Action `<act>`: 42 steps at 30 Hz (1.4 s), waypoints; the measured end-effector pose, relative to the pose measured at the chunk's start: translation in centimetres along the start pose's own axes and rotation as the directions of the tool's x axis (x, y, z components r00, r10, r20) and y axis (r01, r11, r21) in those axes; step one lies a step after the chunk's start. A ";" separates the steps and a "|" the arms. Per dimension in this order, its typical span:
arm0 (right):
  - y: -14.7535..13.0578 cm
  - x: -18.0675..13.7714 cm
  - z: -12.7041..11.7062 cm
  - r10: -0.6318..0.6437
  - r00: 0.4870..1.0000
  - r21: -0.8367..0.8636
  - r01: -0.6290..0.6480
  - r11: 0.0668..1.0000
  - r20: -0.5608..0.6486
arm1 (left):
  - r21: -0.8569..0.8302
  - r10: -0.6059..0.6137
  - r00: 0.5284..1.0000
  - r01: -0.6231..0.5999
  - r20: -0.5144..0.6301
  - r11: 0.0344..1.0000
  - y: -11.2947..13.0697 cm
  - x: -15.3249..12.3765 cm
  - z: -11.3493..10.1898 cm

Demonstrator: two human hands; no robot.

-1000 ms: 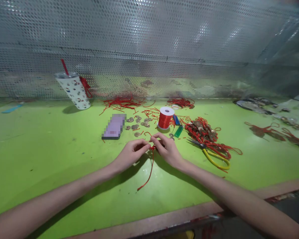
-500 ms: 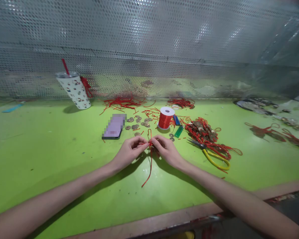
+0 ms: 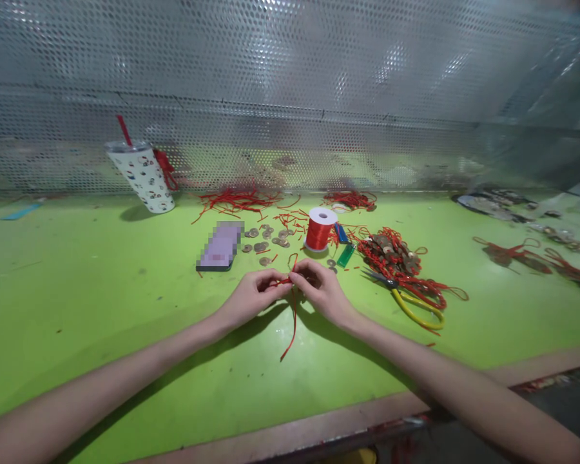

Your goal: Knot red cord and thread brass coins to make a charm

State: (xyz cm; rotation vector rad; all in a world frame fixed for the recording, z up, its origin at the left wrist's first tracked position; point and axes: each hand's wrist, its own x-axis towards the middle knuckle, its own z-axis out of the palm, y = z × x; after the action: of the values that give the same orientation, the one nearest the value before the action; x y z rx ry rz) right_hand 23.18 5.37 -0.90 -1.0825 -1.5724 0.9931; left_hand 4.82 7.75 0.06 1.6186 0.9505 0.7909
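Both hands meet over the green table, pinching a red cord [image 3: 294, 322]. My left hand [image 3: 258, 292] is closed on it from the left, thumb against forefinger. From the right, my right hand [image 3: 319, 287] grips the cord with its thumb and fingertips. A small loop of the cord rises above the fingers, and a loose tail hangs down below them. The part between the fingertips is mostly hidden. Just beyond the hands lie several round coins with holes [image 3: 261, 247]. A spool of red cord [image 3: 321, 231] stands upright behind my right hand.
Yellow-handled scissors [image 3: 418, 309] lie to the right, beside a heap of corded coins [image 3: 391, 252]. Green [image 3: 346, 256] and blue lighters rest by the spool. A phone [image 3: 221, 247] and a patterned tumbler [image 3: 142, 177] are to the left. A perforated metal panel [image 3: 251, 116] stands behind.
The fingers have shifted slightly on the cord, and my right fingertips now cover more of the join. The loop leans more to the right. The hanging tail has swung a little rightward.
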 end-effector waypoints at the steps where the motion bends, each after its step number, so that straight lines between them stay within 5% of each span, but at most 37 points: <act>1: 0.0 0.0 0.0 0.002 1.000 0.019 -0.002 1.000 0.001 | -0.012 -0.015 1.000 0.015 0.018 1.000 0.0 0.0 0.1; 23: 0.2 0.2 0.1 -0.065 0.998 -0.086 0.065 0.994 -0.001 | -0.055 -0.103 0.990 0.108 0.098 0.993 0.0 -0.7 0.9; 27: 0.0 0.0 -0.1 -0.103 0.994 -0.111 0.105 0.988 0.028 | -0.047 -0.025 0.999 0.027 0.036 0.999 -0.1 -0.6 0.6; 34: 0.1 -0.3 -0.1 0.012 0.993 -0.070 -0.004 0.998 0.116 | 0.022 0.034 0.996 -0.033 -0.088 0.999 -0.2 -0.5 0.2; 42: -0.2 -0.1 -0.8 0.030 0.986 -0.135 -0.008 0.991 0.166 | -0.049 -0.024 0.997 0.020 -0.080 0.999 -0.2 -0.1 0.0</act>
State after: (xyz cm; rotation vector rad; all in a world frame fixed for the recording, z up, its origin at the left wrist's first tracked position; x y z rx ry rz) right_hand 23.95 5.26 -0.55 -1.1317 -1.7896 1.0252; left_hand 4.72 7.69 -0.14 1.5422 0.9973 0.8628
